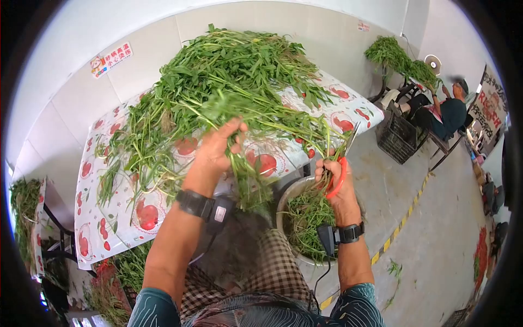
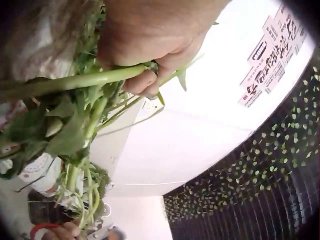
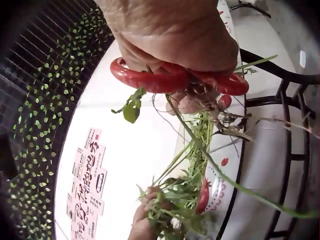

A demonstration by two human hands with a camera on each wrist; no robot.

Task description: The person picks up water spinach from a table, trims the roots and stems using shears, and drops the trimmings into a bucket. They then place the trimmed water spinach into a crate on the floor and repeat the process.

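My left hand grips a bunch of leafy green stalks near the front of the table. In the left wrist view, a thick pale-green stem passes under the curled fingers. My right hand holds scissors by their red handles, with the blades pointing up and away. In the right wrist view, the red handles circle the fingers, and brown roots hang beside them, held in the same hand. Below this hand sits a metal basin with green trimmings inside.
A large heap of leafy stalks covers the back of the table, which has a fruit-patterned cloth. To the right are a black crate and a seated person by another heap. Loose sprigs lie on the floor.
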